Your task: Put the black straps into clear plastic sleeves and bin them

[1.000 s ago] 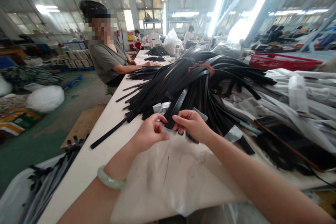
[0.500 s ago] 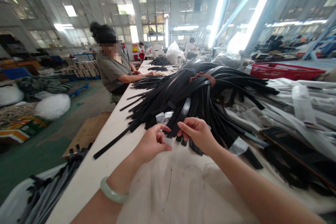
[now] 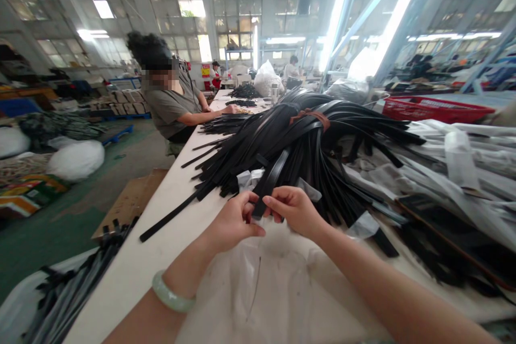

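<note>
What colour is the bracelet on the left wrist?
The bracelet is pale green; the head view shows it.

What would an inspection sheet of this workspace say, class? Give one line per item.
Surface: long white table, with a crumpled clear plastic sheet at the near edge.
Job's things: flat black strap, leading out of a big heap of black straps.
Clutter: clear-wrapped pale bundles and a red plastic crate at right.
Hands: left hand and right hand both pinch the strap's near end.
Cables: nothing seen.
Surroundings: person in grey shirt at the same table; white sacks on the floor.
</note>
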Tool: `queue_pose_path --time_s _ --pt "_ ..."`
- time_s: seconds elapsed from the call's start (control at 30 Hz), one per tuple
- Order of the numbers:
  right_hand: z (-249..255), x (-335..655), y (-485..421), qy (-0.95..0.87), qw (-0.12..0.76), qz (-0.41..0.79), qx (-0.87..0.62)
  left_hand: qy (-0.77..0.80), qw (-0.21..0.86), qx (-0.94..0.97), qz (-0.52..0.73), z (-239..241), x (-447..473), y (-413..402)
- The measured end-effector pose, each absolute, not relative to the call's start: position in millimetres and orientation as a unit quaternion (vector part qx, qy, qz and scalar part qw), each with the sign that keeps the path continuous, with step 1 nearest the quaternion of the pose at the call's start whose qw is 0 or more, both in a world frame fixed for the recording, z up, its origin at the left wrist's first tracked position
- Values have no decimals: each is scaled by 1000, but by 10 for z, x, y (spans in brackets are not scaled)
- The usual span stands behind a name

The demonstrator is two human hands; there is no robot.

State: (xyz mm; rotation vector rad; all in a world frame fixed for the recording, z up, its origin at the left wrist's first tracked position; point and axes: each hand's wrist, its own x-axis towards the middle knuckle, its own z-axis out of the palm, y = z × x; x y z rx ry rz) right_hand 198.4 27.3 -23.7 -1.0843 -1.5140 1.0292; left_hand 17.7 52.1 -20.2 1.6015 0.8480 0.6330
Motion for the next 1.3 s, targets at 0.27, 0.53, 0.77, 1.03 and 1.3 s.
queue_pose_path --time_s 0.27,0.53,0.77,1.03,1.3 --pt "-248 2030 289 -619 480 440 -440 373 569 664 309 -208 127 583" --pt "-350 2028 366 -509 456 583 -440 380 594 648 288 -133 155 518" --pt "-379 2080 467 -388 553 619 -401 410 625 609 264 -131 214 442" --pt "-433 1855 289 -425 488 651 -396 438 628 572 295 -68 167 465" --pt "-379 2065 437 -324 577 651 -373 444 649 581 210 -62 136 428"
